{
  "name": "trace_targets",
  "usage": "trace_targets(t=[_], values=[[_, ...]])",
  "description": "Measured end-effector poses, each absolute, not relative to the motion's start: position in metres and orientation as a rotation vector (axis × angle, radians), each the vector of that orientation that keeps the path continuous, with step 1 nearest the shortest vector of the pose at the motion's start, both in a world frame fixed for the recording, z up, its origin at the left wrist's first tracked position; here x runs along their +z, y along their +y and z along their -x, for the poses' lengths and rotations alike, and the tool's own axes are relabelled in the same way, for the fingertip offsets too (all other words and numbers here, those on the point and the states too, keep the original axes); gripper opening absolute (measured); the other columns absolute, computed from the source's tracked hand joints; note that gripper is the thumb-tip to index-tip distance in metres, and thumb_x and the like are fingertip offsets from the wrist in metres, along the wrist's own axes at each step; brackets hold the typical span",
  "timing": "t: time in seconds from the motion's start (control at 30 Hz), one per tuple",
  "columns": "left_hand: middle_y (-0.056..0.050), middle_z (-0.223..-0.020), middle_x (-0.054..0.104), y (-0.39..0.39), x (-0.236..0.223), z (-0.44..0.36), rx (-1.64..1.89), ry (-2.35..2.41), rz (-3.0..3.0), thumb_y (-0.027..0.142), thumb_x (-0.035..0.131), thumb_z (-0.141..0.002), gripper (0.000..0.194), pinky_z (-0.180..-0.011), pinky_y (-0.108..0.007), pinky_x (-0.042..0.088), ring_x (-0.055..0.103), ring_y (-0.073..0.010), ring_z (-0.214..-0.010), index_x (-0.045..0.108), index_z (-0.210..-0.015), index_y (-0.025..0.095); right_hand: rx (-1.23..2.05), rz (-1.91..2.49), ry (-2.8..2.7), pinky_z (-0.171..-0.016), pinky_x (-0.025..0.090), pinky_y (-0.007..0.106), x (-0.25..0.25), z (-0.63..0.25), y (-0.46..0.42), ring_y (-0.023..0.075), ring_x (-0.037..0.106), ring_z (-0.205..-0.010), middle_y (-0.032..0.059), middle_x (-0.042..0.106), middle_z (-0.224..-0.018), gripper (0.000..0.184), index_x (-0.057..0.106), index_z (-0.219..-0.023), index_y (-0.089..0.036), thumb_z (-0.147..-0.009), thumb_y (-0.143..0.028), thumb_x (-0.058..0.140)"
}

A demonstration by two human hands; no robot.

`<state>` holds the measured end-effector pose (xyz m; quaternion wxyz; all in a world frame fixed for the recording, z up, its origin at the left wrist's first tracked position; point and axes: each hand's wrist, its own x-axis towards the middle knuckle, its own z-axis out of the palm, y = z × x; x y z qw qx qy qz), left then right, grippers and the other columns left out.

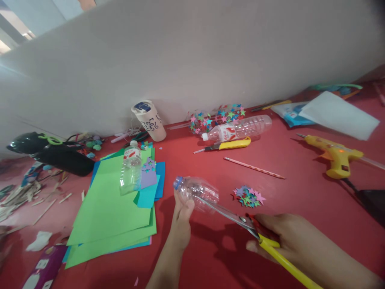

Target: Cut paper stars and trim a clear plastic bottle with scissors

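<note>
My left hand (182, 214) grips the neck end of a clear plastic bottle piece (197, 193) with a blue cap ring, held just above the red table (210, 249). My right hand (285, 237) is closed round the yellow and red handles of a pair of scissors (240, 220). The scissor blades reach left into the bottle piece's cut end. A small heap of coloured paper stars (249, 196) lies just right of the bottle piece.
Green and blue paper sheets (111, 212) lie at left with a small bottle (130, 166) standing on them. Further back are a lying bottle (240, 128), yellow utility knife (230, 145), pencil (254, 167), star cluster (215, 118) and a cup (149, 119). A yellow glue gun (335, 154) lies at right.
</note>
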<state>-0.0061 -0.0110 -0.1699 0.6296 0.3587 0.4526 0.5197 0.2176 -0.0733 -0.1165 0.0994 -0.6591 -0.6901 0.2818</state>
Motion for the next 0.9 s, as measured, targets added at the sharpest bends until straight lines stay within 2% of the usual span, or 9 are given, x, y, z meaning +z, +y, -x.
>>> trace_targets(t=[0.17, 0.3, 0.43, 0.7, 0.9], values=[[-0.011, -0.131, 0.064, -0.013, -0.167, 0.005, 1.158, 1.028, -0.862, 0.047, 0.072, -0.074, 0.068, -0.117, -0.046, 0.031, 0.052, -0.0312, -0.133, 0.051, -0.136, 0.026, 0.979, 1.999, -2.079, -0.054, 0.045, 0.031, -0.115, -0.215, -0.073, 0.025, 0.064, -0.058, 0.0057, 0.069, -0.062, 0.041, 0.06, -0.067, -0.025, -0.08, -0.063, 0.06], [-0.011, -0.136, 0.06, -0.019, -0.167, 0.001, 1.193, 1.1, -0.905, 0.044, 0.069, -0.078, 0.068, -0.12, -0.049, 0.023, 0.046, -0.0318, -0.138, 0.047, -0.139, 0.025, 0.936, 1.998, -2.085, -0.051, 0.042, 0.03, -0.115, -0.213, -0.076, 0.0233, 0.062, -0.054, 0.0036, 0.067, -0.061, 0.035, 0.059, -0.068, -0.025, -0.075, -0.059, 0.066], [-0.012, -0.136, 0.059, -0.021, -0.167, -0.002, 1.184, 1.118, -0.939, 0.045, 0.067, -0.079, 0.066, -0.119, -0.05, 0.024, 0.048, -0.0332, -0.136, 0.047, -0.139, 0.025, 0.925, 1.962, -2.071, -0.048, 0.041, 0.029, -0.116, -0.214, -0.077, 0.0212, 0.059, -0.05, 0.0016, 0.065, -0.056, 0.034, 0.058, -0.066, -0.026, -0.075, -0.057, 0.067], [-0.012, -0.136, 0.059, -0.021, -0.163, -0.002, 1.155, 1.116, -0.928, 0.047, 0.068, -0.079, 0.068, -0.119, -0.053, 0.022, 0.048, -0.0343, -0.135, 0.044, -0.14, 0.026, 0.918, 1.92, -2.015, -0.049, 0.041, 0.029, -0.118, -0.217, -0.074, 0.021, 0.058, -0.049, 0.0034, 0.063, -0.053, 0.048, 0.059, -0.062, -0.025, -0.08, -0.069, 0.057], [-0.012, -0.135, 0.06, -0.02, -0.165, -0.001, 1.174, 1.101, -0.942, 0.049, 0.068, -0.079, 0.068, -0.119, -0.052, 0.024, 0.047, -0.0343, -0.136, 0.046, -0.139, 0.025, 0.936, 1.935, -2.011, -0.05, 0.042, 0.029, -0.12, -0.217, -0.075, 0.0221, 0.059, -0.051, 0.0039, 0.065, -0.056, 0.045, 0.06, -0.064, -0.025, -0.08, -0.067, 0.059]])
